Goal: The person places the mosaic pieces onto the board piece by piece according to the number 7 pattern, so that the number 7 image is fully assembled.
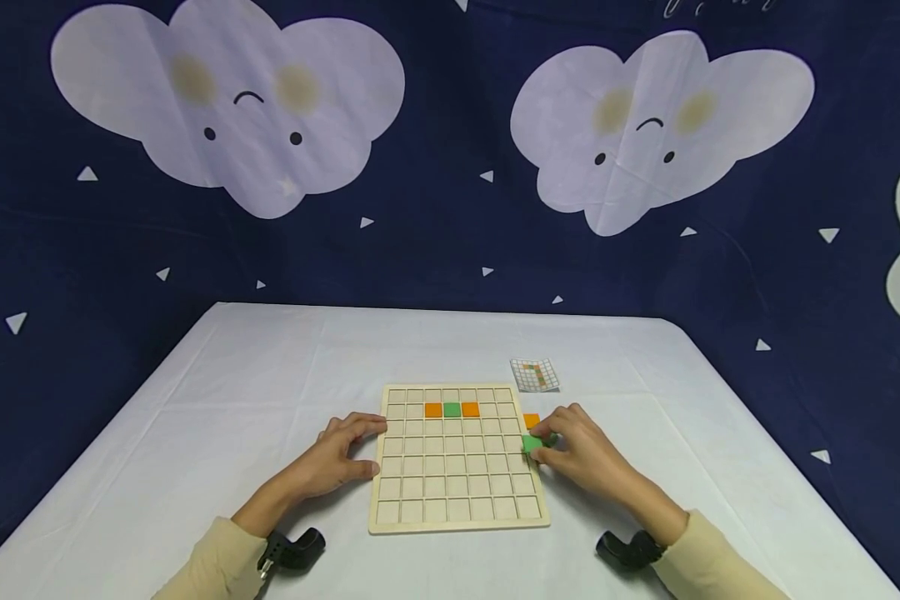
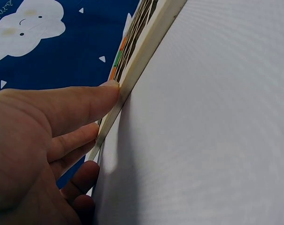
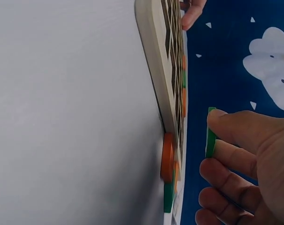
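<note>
Pinching Green at the Right Edge!

Pinching a green tile (image 1: 532,443) between the thumb and fingers of the right hand (image 1: 588,452), just left of that hand and over the right edge of the board (image 1: 435,487)! Showing no clear answer on whether touching the wood. Grasping nothing with the left hand (image 1: 332,460), only resting thumb and fingertips, fairly straight, against the opposite edge. Looking light, judging by that thin slab, and probably stiff too; hardly seeming fragile. Appearing smooth on the face, so possibly slipping under a careless fingertip. Calling for a hold on two opposite edges, seemingly getting just that from the right hand, and leaving the flat faces free. Spotting an orange tile (image 1: 531,421) just beyond the right fingertips, and a second green tile (image 3: 168,199) near it, partly hidden. Spotting three tiles (image 1: 452,410) in a row on the board, between the hands but farther out. Seeing a small patterned card (image 1: 536,375) past the right hand.
</note>
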### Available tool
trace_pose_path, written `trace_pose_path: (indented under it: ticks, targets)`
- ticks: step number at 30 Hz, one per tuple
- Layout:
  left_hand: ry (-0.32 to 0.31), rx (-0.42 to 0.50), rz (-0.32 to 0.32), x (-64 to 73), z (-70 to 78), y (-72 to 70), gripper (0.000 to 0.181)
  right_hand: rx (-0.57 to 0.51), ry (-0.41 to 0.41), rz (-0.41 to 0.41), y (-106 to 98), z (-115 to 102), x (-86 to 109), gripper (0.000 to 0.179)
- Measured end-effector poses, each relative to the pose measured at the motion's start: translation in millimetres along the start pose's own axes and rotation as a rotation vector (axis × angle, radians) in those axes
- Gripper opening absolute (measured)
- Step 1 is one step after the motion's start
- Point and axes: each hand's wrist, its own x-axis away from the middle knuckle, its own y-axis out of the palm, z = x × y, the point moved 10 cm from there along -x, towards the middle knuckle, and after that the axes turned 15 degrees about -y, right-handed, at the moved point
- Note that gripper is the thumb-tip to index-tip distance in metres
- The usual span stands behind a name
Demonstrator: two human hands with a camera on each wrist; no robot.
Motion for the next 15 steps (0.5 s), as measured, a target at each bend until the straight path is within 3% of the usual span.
trace_pose_path:
  ticks: [15]
  targets:
    - [0.0, 0.0, 0.002, -0.6, -0.4, 0.1, 0.055, -0.015, 0.004, -0.015, 12, -3, -26.0, 0.019]
